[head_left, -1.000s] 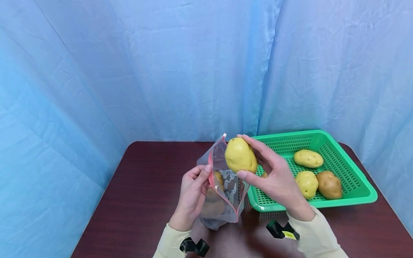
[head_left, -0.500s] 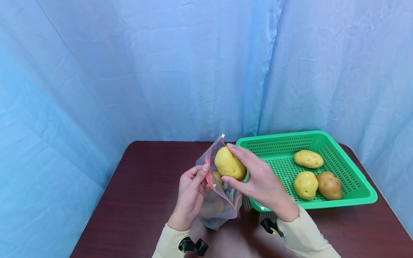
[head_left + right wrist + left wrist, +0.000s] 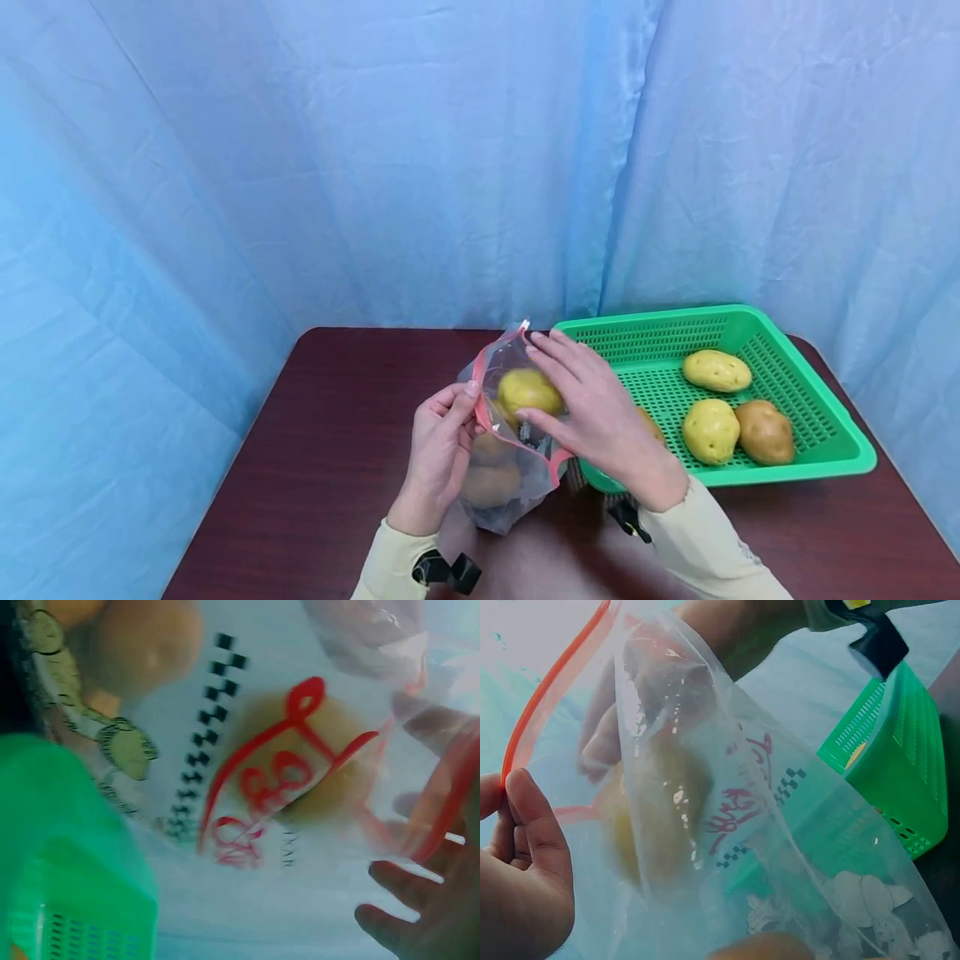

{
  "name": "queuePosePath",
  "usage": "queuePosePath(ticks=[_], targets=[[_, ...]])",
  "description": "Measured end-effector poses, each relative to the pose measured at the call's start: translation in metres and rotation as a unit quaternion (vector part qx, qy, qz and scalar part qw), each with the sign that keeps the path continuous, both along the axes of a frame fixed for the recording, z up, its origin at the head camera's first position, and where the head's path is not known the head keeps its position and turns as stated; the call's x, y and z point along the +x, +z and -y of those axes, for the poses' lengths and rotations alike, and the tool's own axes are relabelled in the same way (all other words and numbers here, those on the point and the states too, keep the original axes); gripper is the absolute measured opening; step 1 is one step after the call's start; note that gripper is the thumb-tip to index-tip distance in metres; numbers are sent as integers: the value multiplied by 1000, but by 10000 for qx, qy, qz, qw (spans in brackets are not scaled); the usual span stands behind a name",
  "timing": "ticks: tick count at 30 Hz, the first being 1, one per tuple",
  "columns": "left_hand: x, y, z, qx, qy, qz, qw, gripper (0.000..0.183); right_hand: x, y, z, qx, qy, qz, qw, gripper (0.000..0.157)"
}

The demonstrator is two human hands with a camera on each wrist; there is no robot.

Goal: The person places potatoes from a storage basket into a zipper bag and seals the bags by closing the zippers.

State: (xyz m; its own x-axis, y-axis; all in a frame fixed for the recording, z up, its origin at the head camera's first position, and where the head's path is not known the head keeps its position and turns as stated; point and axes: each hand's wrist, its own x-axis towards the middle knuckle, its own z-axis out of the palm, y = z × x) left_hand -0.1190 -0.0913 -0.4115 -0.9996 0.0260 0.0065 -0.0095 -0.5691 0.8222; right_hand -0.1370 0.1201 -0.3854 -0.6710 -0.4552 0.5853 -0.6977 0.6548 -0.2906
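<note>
My left hand (image 3: 438, 450) pinches the red zip edge of a clear zip bag (image 3: 536, 479) between thumb and fingers, and the bag's mouth stands wide. Inside the upper bag is a yellow potato (image 3: 525, 392), blurred in the left wrist view and seen through printed film in the right wrist view. My right hand (image 3: 600, 408) is at the mouth's right side, fingers spread and apart from the potato. More potatoes (image 3: 491, 485) lie lower in the bag, dimmed by the film. The right palm is hidden in the head view.
Right of the bag, a green plastic basket (image 3: 832, 467) holds two yellow potatoes (image 3: 716, 370) and a brown potato (image 3: 765, 432), with another partly behind my right hand. Both stand on a dark wood table (image 3: 360, 417). A blue curtain (image 3: 450, 167) hangs behind.
My right hand has moved left to the bag with the yellow potato and let it go. The potato has dropped inside the bag. My left hand keeps its pinch with little movement.
</note>
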Motion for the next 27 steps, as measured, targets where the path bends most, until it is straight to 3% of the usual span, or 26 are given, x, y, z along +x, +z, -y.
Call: queuePosePath(ticks=[3, 7, 11, 13, 15, 18, 22, 27], targets=[[-1, -1, 1, 34, 8, -53, 10000, 18, 4, -5, -9, -304, -569, 262, 9976, 72], [-1, -3, 3, 56, 30, -53, 10000, 18, 9, -3, -22, -511, -1319, 1299, 9814, 54], [-1, -3, 5, 62, 35, -53, 10000, 19, 9, 2, -30, -145, -1475, 2131, 9657, 23], [-1, -2, 6, 63, 36, -60, 10000, 20, 8, 2, -30, -8, -1413, 2117, 9671, 31], [0, -2, 7, 68, 42, -62, 9999, 20, 7, 2, -28, 1, -1358, 1815, 9740, 43], [1, -2, 8, 31, 3, -43, 10000, 21, 7, 4, -19, -332, -1201, 1271, 9840, 45], [3, -1, 9, -82, -119, -40, 9999, 19, 5, 12, -2, -1031, -907, 871, 9867, 31], [4, 4, 8, -242, -227, -165, 9993, 18, 4, 17, 11, -1520, -855, 1013, 9794, 18]])
